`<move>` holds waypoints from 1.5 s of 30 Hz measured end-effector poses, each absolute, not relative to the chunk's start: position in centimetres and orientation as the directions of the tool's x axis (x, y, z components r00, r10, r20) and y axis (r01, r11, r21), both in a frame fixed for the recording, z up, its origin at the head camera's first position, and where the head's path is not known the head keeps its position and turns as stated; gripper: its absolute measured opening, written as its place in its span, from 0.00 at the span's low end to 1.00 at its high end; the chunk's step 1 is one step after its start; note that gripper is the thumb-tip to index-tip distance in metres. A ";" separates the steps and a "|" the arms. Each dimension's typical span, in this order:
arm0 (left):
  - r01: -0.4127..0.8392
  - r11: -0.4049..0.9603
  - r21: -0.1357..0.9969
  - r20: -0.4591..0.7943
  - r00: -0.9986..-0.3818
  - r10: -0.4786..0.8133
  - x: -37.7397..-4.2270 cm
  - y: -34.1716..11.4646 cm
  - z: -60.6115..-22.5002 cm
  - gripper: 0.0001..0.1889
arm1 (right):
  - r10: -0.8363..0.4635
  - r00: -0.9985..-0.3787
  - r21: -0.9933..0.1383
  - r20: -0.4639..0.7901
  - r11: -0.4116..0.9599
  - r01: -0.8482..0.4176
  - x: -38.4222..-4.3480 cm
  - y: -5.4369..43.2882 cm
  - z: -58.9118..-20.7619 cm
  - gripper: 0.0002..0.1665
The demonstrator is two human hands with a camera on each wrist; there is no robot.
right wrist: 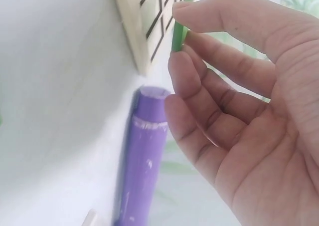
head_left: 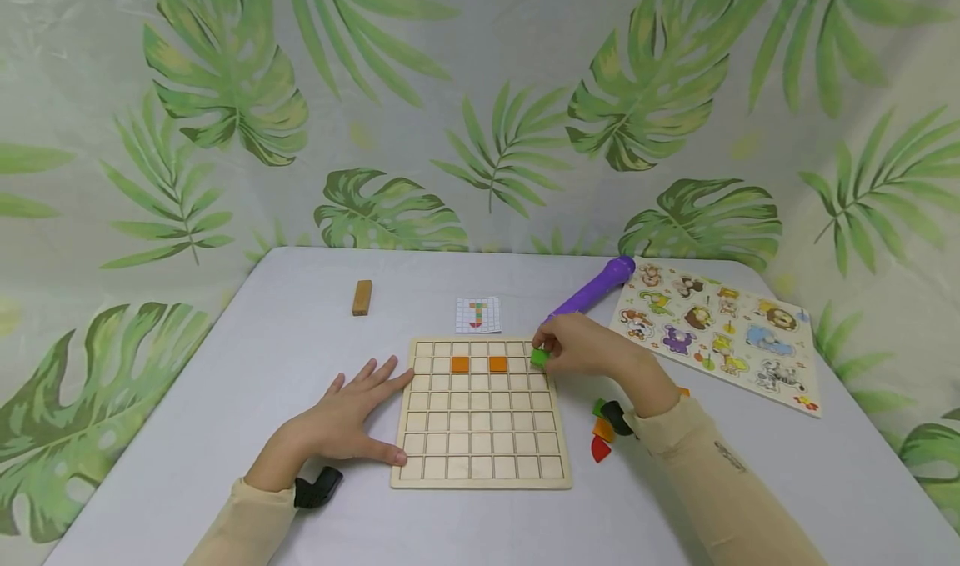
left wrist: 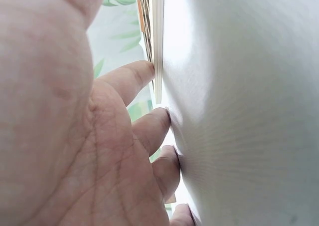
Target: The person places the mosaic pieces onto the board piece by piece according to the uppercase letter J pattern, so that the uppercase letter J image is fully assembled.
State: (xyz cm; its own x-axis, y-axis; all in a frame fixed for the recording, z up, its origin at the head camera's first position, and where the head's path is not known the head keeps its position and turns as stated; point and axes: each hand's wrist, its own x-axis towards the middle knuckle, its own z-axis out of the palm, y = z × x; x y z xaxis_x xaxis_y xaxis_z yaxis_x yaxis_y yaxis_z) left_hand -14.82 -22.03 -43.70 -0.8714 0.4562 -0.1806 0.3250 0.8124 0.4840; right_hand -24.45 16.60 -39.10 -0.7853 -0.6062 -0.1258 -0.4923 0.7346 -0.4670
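A square wooden grid board (head_left: pixel 482 443) lies on the white table. Two orange square tiles (head_left: pixel 498 364) sit in its second row from the top, with one bare cell between them. My right hand (head_left: pixel 592 351) pinches a green tile (head_left: pixel 539 357) between thumb and fingers, over the board's upper right edge; the right wrist view shows this green tile (right wrist: pixel 178 35) edge-on. With fingers spread, my left hand (head_left: pixel 345 420) rests at the board's left edge, thumb and index touching its rim. Behind the board lies a small pattern card (head_left: pixel 477 315) with a coloured figure on a grid.
Loose green, orange and red pieces (head_left: pixel 601 448) lie right of the board, partly under my right wrist. A purple toy microphone (head_left: pixel 596 289) lies behind my right hand, beside an animal puzzle board (head_left: pixel 738 366). A small wooden block (head_left: pixel 362 298) is at the back left.
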 end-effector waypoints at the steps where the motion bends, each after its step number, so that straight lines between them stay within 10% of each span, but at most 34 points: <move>1: 0.324 0.813 0.483 -0.181 -0.872 0.456 -14.8 -22.0 -43.7 0.64 | -0.608 -0.784 -0.468 -0.128 0.734 -0.492 -24.5 16.3 -39.1 0.15; 45: 0.321 0.820 0.473 -0.191 -0.872 0.451 -14.8 -22.0 -43.5 0.64 | -0.742 -0.652 -0.450 -0.154 0.640 -0.623 -25.8 8.3 -39.6 0.14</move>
